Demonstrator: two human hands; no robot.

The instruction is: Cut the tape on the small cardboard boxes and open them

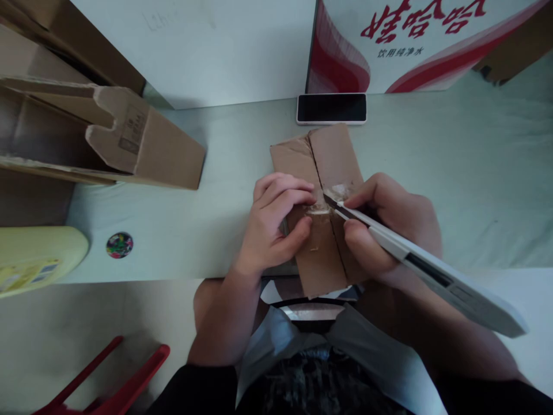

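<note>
A small brown cardboard box (322, 253) lies before me, with a seam down its middle and clear, scuffed tape (341, 190) across it. On the box's left half rests my left hand (276, 216), fingers bent, thumb apart, fingertips touching the top near the seam. My right hand (389, 225) is closed around a white utility knife (449, 282), thumb and forefinger near its front end. The dark blade (332, 202) is out, and its tip meets the seam at the tape. Part of the box's right side is hidden by my right hand.
A phone (332, 108) lies just beyond the box, before a white carton with red print (389, 63). Open cardboard boxes (168, 147) stand at left. A round, colourful disc (120, 245) and a yellow container (43, 256) are near the front edge. Below is a red stool (138, 377).
</note>
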